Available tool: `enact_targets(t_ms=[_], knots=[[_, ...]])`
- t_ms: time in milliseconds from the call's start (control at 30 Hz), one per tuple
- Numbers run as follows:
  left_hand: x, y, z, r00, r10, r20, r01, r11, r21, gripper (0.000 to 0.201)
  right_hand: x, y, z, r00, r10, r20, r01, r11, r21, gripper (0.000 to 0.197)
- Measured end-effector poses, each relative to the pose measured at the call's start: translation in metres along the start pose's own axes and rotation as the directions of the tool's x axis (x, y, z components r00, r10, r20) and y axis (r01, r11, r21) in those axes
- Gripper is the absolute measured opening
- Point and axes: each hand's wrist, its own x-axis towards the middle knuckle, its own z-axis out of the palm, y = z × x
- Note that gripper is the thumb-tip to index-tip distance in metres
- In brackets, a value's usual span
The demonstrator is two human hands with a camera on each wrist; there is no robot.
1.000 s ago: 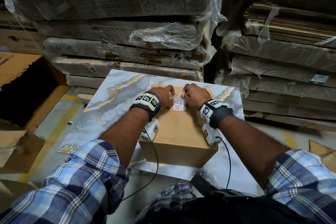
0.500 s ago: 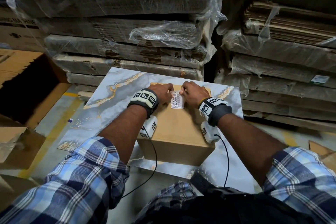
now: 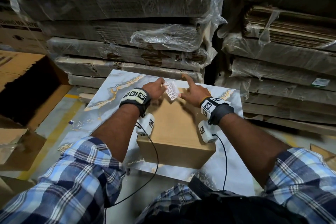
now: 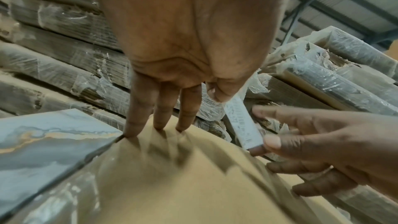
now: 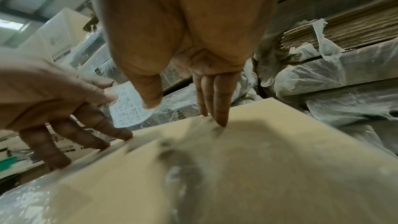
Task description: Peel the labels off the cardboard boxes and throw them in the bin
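Plain brown cardboard box (image 3: 174, 129) sits on a grey marble-patterned slab with gold veining (image 3: 109, 100), in front of stacks of flattened cardboard wrapped in clear plastic film (image 3: 127, 49). Small white rectangular label printed with barcodes (image 3: 171, 90) is off the box top, held in the air above its far edge between both hands. Left hand (image 3: 154, 90) pinches the label's upper end between thumb and forefinger; its other three fingers (image 4: 160, 108) reach down straight, tips touching the box top. Right hand (image 3: 193, 92) has its thumb against the label's lower end, remaining fingers spread and mostly straight, forefinger pointing forward; whether it truly grips the label, cannot tell. An open brown cardboard carton (image 3: 27, 85) stands at left.
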Motion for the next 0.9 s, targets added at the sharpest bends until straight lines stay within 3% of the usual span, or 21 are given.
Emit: enact_targets(t_ms=[100, 200, 267, 333, 400, 533, 633, 800, 900], knots=[[-0.003, -0.010, 0.001, 0.998, -0.013, -0.063, 0.005, 0.994, -0.113, 0.031, -0.002, -0.007, 0.003, 0.979, 0.016, 0.204, 0.029, 0.975, -0.219, 0.064], [-0.007, -0.019, 0.004, 0.993, -0.007, -0.114, -0.016, 0.978, -0.206, 0.032, -0.018, -0.015, 0.025, 0.933, -0.009, 0.359, 0.116, 0.953, -0.280, 0.091], [-0.013, -0.021, 0.007, 0.999, 0.024, -0.028, -0.029, 0.974, -0.226, 0.047, -0.031, -0.020, 0.037, 0.917, -0.048, 0.395, 0.172, 0.943, -0.285, 0.106], [-0.018, -0.022, 0.010, 0.995, 0.047, 0.084, -0.033, 0.986, -0.164, 0.069, -0.043, -0.027, 0.041, 0.887, -0.091, 0.453, 0.242, 0.927, -0.287, 0.108], [-0.019, -0.024, 0.014, 0.993, 0.048, 0.112, -0.039, 0.996, -0.082, 0.081, -0.046, -0.031, 0.038, 0.857, -0.121, 0.501, 0.286, 0.921, -0.266, 0.105], [-0.014, -0.027, 0.013, 0.993, 0.068, 0.100, -0.069, 0.998, 0.005, 0.087, -0.027, -0.032, 0.026, 0.878, -0.073, 0.472, 0.228, 0.933, -0.279, 0.095], [-0.012, -0.030, 0.014, 0.994, 0.080, 0.074, -0.081, 0.997, 0.012, 0.089, -0.023, -0.037, 0.032, 0.907, -0.029, 0.419, 0.155, 0.950, -0.270, 0.102], [-0.008, -0.035, 0.018, 0.993, 0.108, 0.044, -0.108, 0.994, 0.018, 0.089, -0.054, -0.040, 0.042, 0.832, -0.097, 0.546, 0.282, 0.922, -0.266, 0.104], [-0.008, -0.036, 0.020, 0.991, 0.127, 0.028, -0.128, 0.991, 0.036, 0.088, -0.039, -0.032, 0.036, 0.872, -0.072, 0.485, 0.235, 0.930, -0.284, 0.097]])
